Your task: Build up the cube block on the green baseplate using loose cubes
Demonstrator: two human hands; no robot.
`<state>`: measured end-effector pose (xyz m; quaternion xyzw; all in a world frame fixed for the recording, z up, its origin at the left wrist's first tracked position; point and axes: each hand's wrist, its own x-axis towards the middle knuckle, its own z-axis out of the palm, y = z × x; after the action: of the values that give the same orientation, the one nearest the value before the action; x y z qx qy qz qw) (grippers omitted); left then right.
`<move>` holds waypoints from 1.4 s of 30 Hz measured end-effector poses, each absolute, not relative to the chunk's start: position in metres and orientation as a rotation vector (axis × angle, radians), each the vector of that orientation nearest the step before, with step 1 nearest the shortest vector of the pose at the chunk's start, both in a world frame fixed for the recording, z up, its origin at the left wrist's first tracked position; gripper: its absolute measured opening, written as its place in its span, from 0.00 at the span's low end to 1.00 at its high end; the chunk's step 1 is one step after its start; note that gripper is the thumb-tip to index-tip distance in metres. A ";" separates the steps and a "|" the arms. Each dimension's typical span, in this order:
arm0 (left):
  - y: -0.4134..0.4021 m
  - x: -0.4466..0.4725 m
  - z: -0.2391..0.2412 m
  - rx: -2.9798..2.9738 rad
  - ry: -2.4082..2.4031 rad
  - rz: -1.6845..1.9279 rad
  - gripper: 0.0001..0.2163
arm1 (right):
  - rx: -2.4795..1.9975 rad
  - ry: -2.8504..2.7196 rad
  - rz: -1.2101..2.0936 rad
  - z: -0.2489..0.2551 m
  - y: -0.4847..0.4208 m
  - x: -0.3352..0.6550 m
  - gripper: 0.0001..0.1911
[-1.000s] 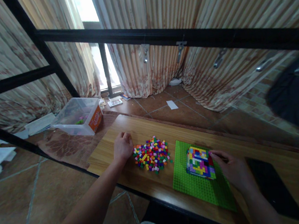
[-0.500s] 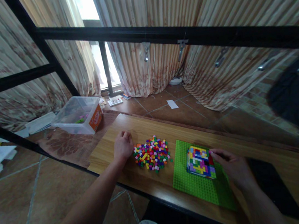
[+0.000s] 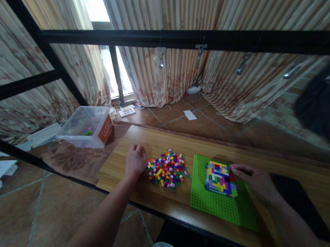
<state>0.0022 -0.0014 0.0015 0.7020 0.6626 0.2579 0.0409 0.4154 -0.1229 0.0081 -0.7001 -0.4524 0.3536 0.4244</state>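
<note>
A pile of small coloured bricks (image 3: pixel 167 169) lies on the wooden table (image 3: pixel 155 143). My left hand (image 3: pixel 135 161) rests at the pile's left edge with its fingers curled down onto the table; whether it holds a brick is hidden. To the right lies a green baseplate (image 3: pixel 215 206) carrying a square multicoloured brick build (image 3: pixel 220 178). The fingers of my right hand (image 3: pixel 256 182) are pinched against the build's right edge.
A black flat pad (image 3: pixel 300 207) lies on the table right of my right hand. On the floor beyond the table stands a clear plastic box (image 3: pixel 86 127) with an orange label. Black metal frame bars (image 3: pixel 172 39) cross above, with curtains behind them.
Almost nothing has changed. My right hand has shifted slightly along the right edge of the build; my left hand has stayed by the pile.
</note>
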 end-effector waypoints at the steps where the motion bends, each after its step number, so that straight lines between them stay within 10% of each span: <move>1: -0.002 0.002 0.002 2.149 2.033 0.789 0.10 | -1.757 -1.147 0.886 0.008 -0.123 0.416 0.20; 24: -0.004 0.005 0.004 2.121 2.047 0.754 0.10 | -1.698 -1.502 0.451 0.055 -0.159 0.296 0.15; 42: -0.004 0.005 0.003 2.127 2.068 0.705 0.10 | -1.685 -1.984 0.336 0.002 -0.137 0.224 0.12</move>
<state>0.0051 -0.0041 0.0028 0.6969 0.6774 0.2310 0.0461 0.2240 -0.1372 0.0015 -0.6206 -0.7309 0.1237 0.2556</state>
